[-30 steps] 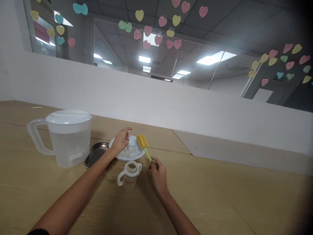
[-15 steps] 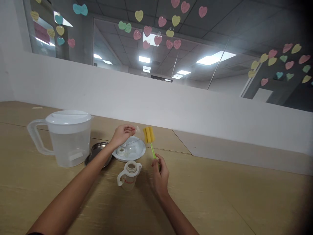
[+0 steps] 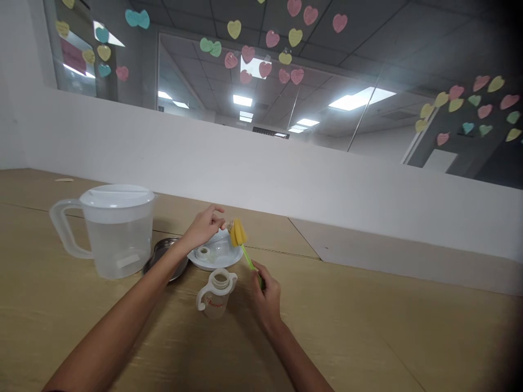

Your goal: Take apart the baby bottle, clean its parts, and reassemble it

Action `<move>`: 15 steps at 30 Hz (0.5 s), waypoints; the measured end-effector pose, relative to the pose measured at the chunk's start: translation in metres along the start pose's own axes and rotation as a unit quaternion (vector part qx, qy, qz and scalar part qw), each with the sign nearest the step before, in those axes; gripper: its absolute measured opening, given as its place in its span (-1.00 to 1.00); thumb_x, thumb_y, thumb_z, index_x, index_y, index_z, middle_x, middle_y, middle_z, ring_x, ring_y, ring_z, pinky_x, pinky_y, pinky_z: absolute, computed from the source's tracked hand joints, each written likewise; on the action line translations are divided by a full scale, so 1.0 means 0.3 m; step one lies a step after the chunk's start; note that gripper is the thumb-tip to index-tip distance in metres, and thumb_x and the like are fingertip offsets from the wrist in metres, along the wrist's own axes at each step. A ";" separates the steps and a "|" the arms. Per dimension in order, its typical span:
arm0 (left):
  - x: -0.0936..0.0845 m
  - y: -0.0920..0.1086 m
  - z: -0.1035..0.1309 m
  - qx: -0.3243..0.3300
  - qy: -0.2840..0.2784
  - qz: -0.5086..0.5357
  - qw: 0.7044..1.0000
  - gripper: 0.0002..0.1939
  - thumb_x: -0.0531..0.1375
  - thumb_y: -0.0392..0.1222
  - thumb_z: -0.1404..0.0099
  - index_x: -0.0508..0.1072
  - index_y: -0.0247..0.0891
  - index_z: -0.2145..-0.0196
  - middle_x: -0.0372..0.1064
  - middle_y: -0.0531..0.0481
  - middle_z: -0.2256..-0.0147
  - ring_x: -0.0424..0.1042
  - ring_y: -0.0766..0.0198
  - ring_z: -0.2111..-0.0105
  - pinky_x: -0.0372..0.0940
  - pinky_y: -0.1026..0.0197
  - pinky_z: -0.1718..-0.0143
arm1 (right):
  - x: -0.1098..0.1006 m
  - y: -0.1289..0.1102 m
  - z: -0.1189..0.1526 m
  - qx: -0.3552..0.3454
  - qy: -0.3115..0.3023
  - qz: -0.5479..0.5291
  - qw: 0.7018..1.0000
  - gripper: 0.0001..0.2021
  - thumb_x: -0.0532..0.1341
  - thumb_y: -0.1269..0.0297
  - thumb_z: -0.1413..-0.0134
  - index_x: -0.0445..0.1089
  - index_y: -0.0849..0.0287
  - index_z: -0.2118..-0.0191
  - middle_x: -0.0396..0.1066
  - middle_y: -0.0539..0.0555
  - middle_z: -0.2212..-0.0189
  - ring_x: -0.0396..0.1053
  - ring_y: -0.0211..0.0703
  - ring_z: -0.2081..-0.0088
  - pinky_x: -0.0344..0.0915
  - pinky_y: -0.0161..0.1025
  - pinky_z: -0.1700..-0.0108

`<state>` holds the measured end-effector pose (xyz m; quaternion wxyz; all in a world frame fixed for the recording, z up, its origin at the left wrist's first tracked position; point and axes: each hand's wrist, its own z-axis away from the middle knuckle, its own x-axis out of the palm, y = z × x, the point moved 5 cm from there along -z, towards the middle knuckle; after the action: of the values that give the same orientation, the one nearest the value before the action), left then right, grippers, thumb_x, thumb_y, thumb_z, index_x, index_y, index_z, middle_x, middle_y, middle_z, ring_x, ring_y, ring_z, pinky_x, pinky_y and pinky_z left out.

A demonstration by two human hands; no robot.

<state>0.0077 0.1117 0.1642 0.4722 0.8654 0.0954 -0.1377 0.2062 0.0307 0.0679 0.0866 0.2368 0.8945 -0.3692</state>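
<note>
My left hand (image 3: 204, 226) hovers above a white plate (image 3: 214, 260) and pinches a small clear nipple-like piece (image 3: 229, 224). My right hand (image 3: 265, 291) grips the green handle of a bottle brush; its yellow sponge head (image 3: 238, 233) touches the clear piece. On the plate lie a white ring and other clear parts. A small baby bottle (image 3: 216, 296) with white handles stands open-topped on the wooden table, between my two forearms.
A large translucent pitcher (image 3: 112, 228) with a white lid stands at the left. A round metal dish (image 3: 163, 260) lies between pitcher and plate. A low white partition wall (image 3: 286, 174) runs behind the table, with glass and paper hearts above.
My left hand lifted a small clear piece off the plate. My right hand raised the brush, then tilted its sponge head left until it met that piece.
</note>
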 end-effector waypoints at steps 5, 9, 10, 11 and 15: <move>-0.013 0.011 -0.005 0.020 0.012 -0.007 1.000 -0.71 0.08 -0.13 -0.14 0.29 -0.26 0.17 0.38 0.08 0.53 0.31 0.36 0.55 0.18 0.33 0.48 | 0.008 -0.002 0.006 0.003 -0.013 0.007 1.000 -0.66 0.02 0.23 -0.15 0.39 0.31 0.08 0.45 0.16 0.22 0.41 -0.14 0.26 0.29 -0.30 0.22; -0.015 0.027 -0.001 0.031 0.029 -0.053 0.998 -0.70 0.13 -0.20 -0.09 0.31 -0.24 0.17 0.40 0.08 0.48 0.36 0.34 0.50 0.21 0.34 0.45 | 0.006 -0.009 0.004 0.010 -0.004 0.010 1.000 -0.65 0.01 0.20 -0.16 0.40 0.29 0.09 0.45 0.15 0.26 0.39 -0.14 0.31 0.28 -0.29 0.25; -0.014 0.033 0.001 0.039 0.028 -0.073 0.996 -0.71 0.14 -0.23 -0.08 0.32 -0.24 0.18 0.40 0.08 0.48 0.37 0.35 0.50 0.21 0.34 0.44 | 0.005 -0.010 0.004 0.014 -0.005 0.012 1.000 -0.64 0.01 0.20 -0.16 0.40 0.29 0.08 0.45 0.14 0.28 0.38 -0.14 0.33 0.28 -0.29 0.26; -0.012 0.041 0.003 0.049 0.024 -0.092 0.994 -0.71 0.14 -0.25 -0.08 0.32 -0.23 0.18 0.40 0.09 0.48 0.37 0.35 0.50 0.22 0.34 0.43 | 0.006 -0.009 0.004 0.019 -0.007 0.013 1.000 -0.64 0.00 0.19 -0.17 0.39 0.29 0.08 0.45 0.14 0.30 0.37 -0.15 0.35 0.27 -0.30 0.28; -0.011 0.065 0.010 0.068 0.012 -0.146 0.987 -0.69 0.14 -0.37 -0.05 0.33 -0.23 0.19 0.41 0.09 0.46 0.37 0.35 0.49 0.22 0.34 0.42 | 0.013 -0.002 0.007 0.038 -0.024 0.010 0.999 -0.63 0.01 0.18 -0.16 0.39 0.31 0.09 0.44 0.12 0.35 0.33 -0.19 0.41 0.22 -0.31 0.33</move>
<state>0.0099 0.0985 0.1790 0.3856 0.8738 0.2170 -0.2016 0.2024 0.0302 0.0654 0.1026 0.2400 0.8752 -0.4073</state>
